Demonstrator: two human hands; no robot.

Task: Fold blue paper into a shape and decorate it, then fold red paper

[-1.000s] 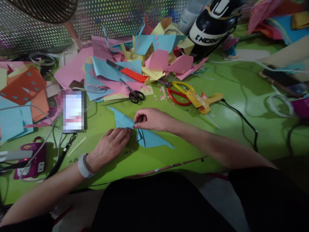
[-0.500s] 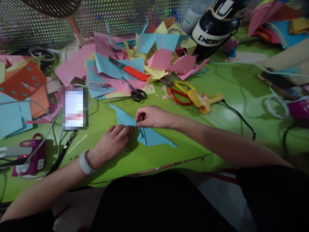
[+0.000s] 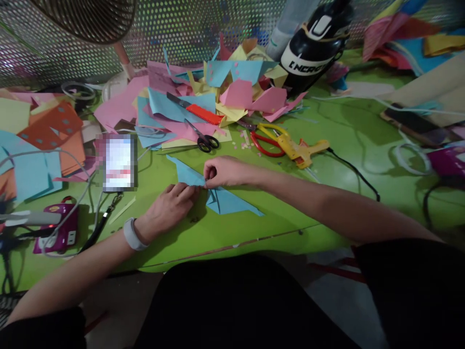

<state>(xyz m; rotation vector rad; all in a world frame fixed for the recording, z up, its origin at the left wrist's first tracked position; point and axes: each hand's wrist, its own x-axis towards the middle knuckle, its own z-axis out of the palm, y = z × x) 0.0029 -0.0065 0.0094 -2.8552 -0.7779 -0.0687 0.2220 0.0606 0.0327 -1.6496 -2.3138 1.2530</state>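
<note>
A folded piece of blue paper [image 3: 232,201] lies on the green table in front of me, with a raised fold near its middle. My right hand [image 3: 220,172] pinches the paper's near-centre edge between thumb and forefinger. Close beside it, my left hand [image 3: 174,203] has its fingers bent together on the same edge, and the fingertips of both hands almost meet. Exactly what each fingertip presses is hidden. Black-handled scissors [image 3: 208,142] lie just beyond my hands.
Behind are a red-handled knife [image 3: 203,114], piled coloured paper [image 3: 236,92], red-and-yellow-handled pliers [image 3: 267,145] and a yellow glue gun [image 3: 301,152]. A black bottle [image 3: 308,53] stands at the back. To the left are a lit phone [image 3: 118,162], cables and a purple power socket [image 3: 65,228].
The camera view has shifted slightly, so the table things appear moved. Both hands keep their places at the blue paper, with hardly any change in the fingers.
</note>
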